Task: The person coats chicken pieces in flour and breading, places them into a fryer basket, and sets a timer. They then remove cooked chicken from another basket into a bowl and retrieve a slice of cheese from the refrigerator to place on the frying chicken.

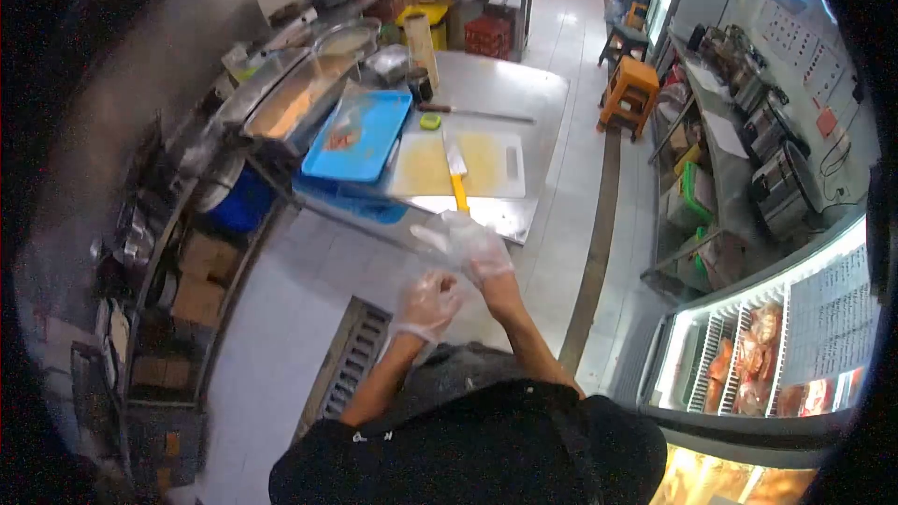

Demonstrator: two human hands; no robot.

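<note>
Both of my hands wear clear plastic gloves. My left hand (430,304) is curled closed in front of my body, and whatever its fingers may hold is hidden. Just beyond it, my right hand (475,245) is over the table's near edge, thumb stretched out to the left and fingers apart. Close to its fingertips is the yellow handle of a knife (456,168), whose blade lies on a white cutting board (510,189) with a yellowish surface. Left of the board, a blue tray (383,122) carries a clear bag (348,122) with reddish pieces in it.
On the steel table (486,79) are a long thin rod-like tool (486,114), a small green object (429,121) and a dark jar (419,84). A lit display fridge (748,355) stands right, shelves left. A floor drain (355,355) and orange stools (631,93) also show.
</note>
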